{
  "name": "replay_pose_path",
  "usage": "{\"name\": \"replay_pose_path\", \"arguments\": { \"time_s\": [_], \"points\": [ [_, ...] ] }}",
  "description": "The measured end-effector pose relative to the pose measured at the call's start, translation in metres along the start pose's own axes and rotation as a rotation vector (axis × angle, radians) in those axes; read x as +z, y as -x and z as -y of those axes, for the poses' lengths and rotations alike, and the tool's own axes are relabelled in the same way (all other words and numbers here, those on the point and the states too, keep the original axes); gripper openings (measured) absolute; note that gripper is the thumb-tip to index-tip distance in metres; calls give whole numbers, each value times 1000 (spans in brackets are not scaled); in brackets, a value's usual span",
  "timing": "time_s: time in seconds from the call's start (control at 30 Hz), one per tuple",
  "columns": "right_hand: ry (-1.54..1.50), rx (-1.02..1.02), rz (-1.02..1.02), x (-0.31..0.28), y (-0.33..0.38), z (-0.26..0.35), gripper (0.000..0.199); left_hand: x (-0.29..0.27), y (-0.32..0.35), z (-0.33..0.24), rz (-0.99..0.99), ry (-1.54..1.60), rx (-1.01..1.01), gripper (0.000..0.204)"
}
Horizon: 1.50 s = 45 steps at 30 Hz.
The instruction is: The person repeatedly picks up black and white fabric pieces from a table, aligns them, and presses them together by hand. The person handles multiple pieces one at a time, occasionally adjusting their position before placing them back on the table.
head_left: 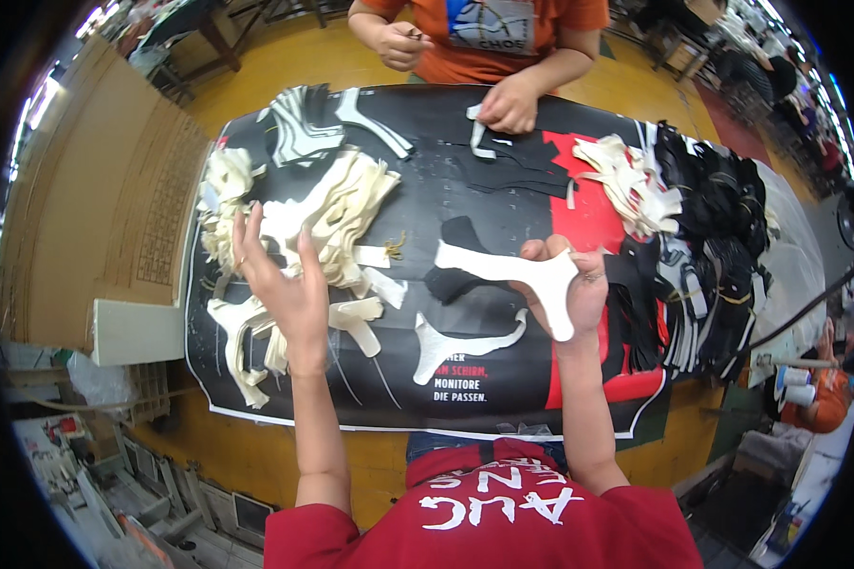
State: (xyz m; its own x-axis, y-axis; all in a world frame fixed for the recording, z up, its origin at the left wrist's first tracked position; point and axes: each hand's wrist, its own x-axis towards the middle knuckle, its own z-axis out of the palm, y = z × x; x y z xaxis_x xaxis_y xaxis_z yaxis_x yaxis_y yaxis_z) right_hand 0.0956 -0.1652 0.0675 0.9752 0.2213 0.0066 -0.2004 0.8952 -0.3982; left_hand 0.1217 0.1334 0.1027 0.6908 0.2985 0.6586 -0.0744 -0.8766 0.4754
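My right hand (pixel 588 294) grips a white Y-shaped cut piece (pixel 542 278) that looks like fabric, held over the table with one arm reaching left. My left hand (pixel 289 299) is raised with fingers spread and nothing in it, beside a heap of cream cut pieces (pixel 351 194). A dark cut piece (pixel 459 231) lies partly hidden behind the held piece. Nearer to me, another white cut piece (pixel 432 353) rests on the black printed table cover (pixel 417 199). Cream strips (pixel 240 318) lie by my left wrist.
Across the table, a co-worker's hand (pixel 510 104) touches a small white piece (pixel 479 133). Grey-white strips (pixel 304 128) are stacked at the far left. Bundled black pieces (pixel 721 190) and cream pieces (pixel 636 185) lie on the right. Cardboard (pixel 95 209) stands left of the table.
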Motion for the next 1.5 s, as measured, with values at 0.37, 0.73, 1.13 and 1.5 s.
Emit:
{"name": "replay_pose_path", "arguments": {
  "time_s": [0.37,0.73,1.13,1.5],
  "points": [
    [511,73,-107,40,43,-7,33,-31,78,-83,483,732,526,34],
    [1442,-612,164,80,106,-48,58,-97,101,-122,492,1242,-508,5],
    [1177,443,-98,57,133,2,21,-85,117,-98,731,842,-336,25],
    [1474,86,-168,52,136,-14,21,-72,163,-93,1067,1332,-937,23]
  ]
}}
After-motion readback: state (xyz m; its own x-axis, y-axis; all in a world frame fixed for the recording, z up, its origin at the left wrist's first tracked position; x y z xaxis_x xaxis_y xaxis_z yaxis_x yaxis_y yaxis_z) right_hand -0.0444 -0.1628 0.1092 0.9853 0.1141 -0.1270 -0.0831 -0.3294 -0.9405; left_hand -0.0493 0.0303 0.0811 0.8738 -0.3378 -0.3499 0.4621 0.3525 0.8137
